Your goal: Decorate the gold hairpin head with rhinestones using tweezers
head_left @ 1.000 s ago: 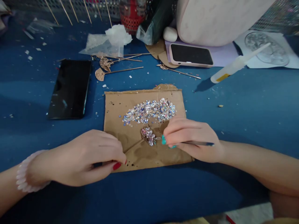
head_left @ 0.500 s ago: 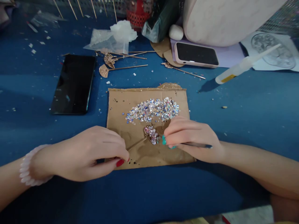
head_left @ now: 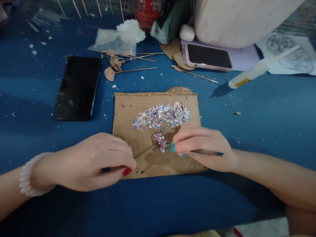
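Observation:
My left hand [head_left: 98, 163] pinches the thin metal stem of a hairpin [head_left: 160, 142], whose head is covered with pink and lilac sparkling pieces. The head rests over a piece of cardboard [head_left: 123, 131]. My right hand [head_left: 202, 146] is closed around slim dark tweezers [head_left: 209, 153]; their tips are close to the right edge of the hairpin's head, and I cannot tell if they touch it. Just behind, a pile of small glittering sequins [head_left: 161, 115] in silver, blue and pink lies on the cardboard.
Left of the cardboard lies a black tablet-like device [head_left: 77, 89]. Behind are more metal hairpins [head_left: 134, 69], a plastic bag [head_left: 111, 41], and a phone [head_left: 208, 56]. A glue bottle [head_left: 249, 75] with a long nozzle stands at the right. Scraps dot the blue table [head_left: 266, 131].

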Demonstrator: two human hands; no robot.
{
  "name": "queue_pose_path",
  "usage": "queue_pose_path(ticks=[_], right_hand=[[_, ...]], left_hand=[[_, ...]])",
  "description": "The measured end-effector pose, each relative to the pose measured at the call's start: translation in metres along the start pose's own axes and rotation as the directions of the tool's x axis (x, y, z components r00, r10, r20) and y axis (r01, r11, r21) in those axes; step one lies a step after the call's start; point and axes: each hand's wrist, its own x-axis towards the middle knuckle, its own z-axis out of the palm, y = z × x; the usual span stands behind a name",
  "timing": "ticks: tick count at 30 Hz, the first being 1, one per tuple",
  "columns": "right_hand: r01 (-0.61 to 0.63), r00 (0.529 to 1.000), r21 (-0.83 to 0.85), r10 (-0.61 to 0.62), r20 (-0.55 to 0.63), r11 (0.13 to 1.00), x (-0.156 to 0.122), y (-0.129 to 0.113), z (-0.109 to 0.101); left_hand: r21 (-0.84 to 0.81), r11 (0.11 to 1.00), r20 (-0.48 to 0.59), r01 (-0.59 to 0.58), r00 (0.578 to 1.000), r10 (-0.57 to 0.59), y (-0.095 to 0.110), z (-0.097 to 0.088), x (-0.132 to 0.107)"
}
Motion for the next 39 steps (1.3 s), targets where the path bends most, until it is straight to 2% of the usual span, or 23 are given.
queue_pose_path(ticks=[25,28,32,34,37,39], right_hand=[[0.007,1.000,-0.019,-0.007,-0.004,1.000,0.000,0.000,0.001],[-0.009,0.999,-0.033,0.007,-0.048,0.999,-0.001,0.000,0.000],[-0.044,0.989,-0.096,0.030,-0.144,0.994,-0.003,0.003,-0.003],[-0.103,0.974,-0.117,0.076,-0.212,0.988,-0.005,0.006,-0.003],[-0.210,0.932,-0.090,0.171,-0.320,0.974,-0.008,0.011,-0.003],[-0.238,0.915,-0.084,0.194,-0.353,0.968,-0.008,0.014,-0.003]], left_hand=[[-0.008,1.000,0.017,-0.004,1.000,0.004,0.000,-0.001,-0.001],[0.004,1.000,0.021,-0.031,0.999,0.031,0.000,0.000,-0.002],[0.116,0.982,-0.046,-0.149,0.987,0.156,-0.001,0.003,-0.005],[0.161,0.969,-0.076,-0.185,0.977,0.199,-0.002,0.004,-0.005],[0.190,0.968,-0.050,-0.165,0.983,0.177,-0.003,0.006,-0.004],[0.222,0.965,-0.012,-0.142,0.989,0.149,-0.003,0.006,-0.003]])
